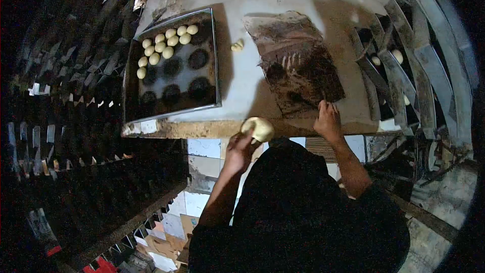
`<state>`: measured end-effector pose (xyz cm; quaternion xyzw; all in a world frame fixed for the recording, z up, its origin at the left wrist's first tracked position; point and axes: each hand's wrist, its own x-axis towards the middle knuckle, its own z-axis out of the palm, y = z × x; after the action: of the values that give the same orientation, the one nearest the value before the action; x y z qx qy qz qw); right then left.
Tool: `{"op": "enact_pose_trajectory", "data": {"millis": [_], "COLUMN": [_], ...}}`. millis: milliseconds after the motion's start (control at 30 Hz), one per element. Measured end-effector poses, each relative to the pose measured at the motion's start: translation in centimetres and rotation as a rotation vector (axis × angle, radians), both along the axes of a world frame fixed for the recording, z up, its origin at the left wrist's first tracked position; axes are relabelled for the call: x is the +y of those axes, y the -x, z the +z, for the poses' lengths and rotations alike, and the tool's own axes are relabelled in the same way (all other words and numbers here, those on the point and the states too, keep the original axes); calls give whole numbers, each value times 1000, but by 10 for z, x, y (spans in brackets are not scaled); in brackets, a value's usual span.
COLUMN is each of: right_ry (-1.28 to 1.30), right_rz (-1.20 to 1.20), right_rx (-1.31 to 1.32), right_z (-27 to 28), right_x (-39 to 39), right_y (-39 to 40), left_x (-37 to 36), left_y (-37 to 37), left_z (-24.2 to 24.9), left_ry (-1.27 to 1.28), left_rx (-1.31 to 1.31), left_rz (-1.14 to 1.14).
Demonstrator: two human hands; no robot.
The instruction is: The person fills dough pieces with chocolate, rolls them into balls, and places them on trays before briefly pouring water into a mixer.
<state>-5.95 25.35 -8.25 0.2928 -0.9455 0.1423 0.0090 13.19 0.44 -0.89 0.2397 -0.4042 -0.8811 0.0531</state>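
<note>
In my left hand, a pale, rounded piece of dough is gripped just over the table's front edge. My right hand is closed at the near right corner of a dark brown, smeared sheet. A thin tip seems to stick up past those fingers, but its kind is too small to make out. Finger-like streaks mark the middle of the sheet. To the left, a square metal tray bears several dough balls grouped toward its far left, and dark round patches show on its bottom.
Small dough scraps lie on the table between tray and sheet. On the right lean several metal trays, with pale balls among them. Dark racks fill the left side. Tiled floor shows below the table edge.
</note>
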Motion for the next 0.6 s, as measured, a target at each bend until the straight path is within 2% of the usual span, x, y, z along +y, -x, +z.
{"op": "enact_pose_trajectory", "data": {"millis": [33,67,100,200,233,300,400,467,567,600], "right_ry": [-118,-233,-229,86,7,-4,151,114,50,-8], "right_rz": [16,32,61,142,268,405,478,427,502,544], "right_rx": [-89,-178,-161,-142,-172,93,214,20,-24,40], "right_z": [1,1,0,-9,8,-3,14,32,16,7], "right_x": [2,1,-3,-37,-47,-60,-96,-121,-141,-141], "right_y": [5,9,11,33,38,50,79,97,113,111], "left_x": [-9,-17,-22,-31,-35,-34,-33,-29,-22,-22], "left_y": [10,18,24,43,46,51,61,65,67,68], "left_z": [4,11,20,17,9,0,-9,-7,5,7], "left_ry": [104,-107,-71,135,4,-13,-22,-28,11,27], "left_rx": [95,103,38,-139,-181,-190,-212,-245,-150,-133], "left_rz": [39,75,119,252,303,326,387,416,385,368]}}
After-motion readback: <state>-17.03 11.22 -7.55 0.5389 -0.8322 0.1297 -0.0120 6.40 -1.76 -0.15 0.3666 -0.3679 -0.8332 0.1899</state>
